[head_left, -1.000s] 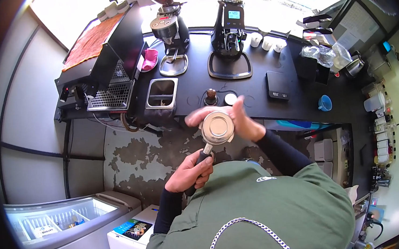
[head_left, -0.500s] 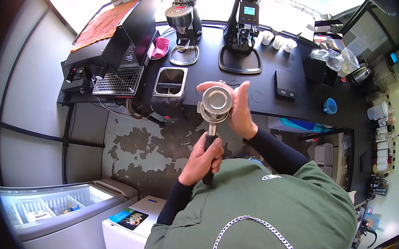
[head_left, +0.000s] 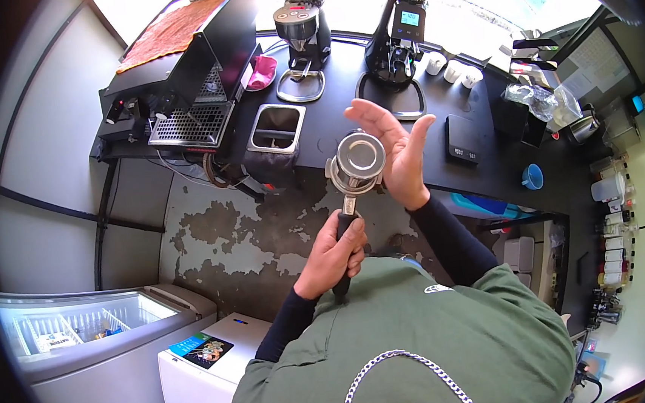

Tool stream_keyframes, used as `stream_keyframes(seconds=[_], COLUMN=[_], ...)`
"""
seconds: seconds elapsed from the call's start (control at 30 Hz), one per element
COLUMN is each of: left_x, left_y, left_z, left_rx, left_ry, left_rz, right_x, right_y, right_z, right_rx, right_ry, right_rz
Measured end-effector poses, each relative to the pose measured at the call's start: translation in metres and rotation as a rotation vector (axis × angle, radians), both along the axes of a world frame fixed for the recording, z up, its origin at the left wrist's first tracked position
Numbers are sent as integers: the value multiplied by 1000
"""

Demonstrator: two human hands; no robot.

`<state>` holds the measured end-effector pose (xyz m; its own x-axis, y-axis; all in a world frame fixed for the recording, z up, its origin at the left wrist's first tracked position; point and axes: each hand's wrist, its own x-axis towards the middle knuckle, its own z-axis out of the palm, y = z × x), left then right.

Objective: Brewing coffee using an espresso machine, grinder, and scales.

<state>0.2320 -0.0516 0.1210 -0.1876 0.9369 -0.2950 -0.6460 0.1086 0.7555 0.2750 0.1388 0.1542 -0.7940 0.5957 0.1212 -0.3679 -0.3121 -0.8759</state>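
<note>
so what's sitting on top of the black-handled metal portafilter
A round silver metal cup, flat end showing, sits on the black-handled metal portafilter. Whatever lies underneath is covered and can't be seen.

Strong daylight is pouring in across the top of the frame, bleaching the window (head_left: 464, 25) almost white and glinting off the metal portafilter (head_left: 361, 158) near the centre, while a cooler glow is filling the freezer (head_left: 110, 389) at lower left. The fisheye lens is bending straight edges toward a black rim, and the small jars (head_left: 612, 244) at far right are seemingly blurring.
</note>
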Motion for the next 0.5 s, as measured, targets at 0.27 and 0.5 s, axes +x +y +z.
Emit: stream_keyframes(seconds=[0.27,0.5], left_x=[-7,-11], left_y=[-5,-6], left_z=[7,8], left_rx=[-15,-51], left_ry=[81,27], left_rz=[-53,-21], right_x=[5,38], right_y=[13,23], right_z=[9,52], right_rx=[269,1385], right_ry=[-54,6], right_rz=[264,-127])
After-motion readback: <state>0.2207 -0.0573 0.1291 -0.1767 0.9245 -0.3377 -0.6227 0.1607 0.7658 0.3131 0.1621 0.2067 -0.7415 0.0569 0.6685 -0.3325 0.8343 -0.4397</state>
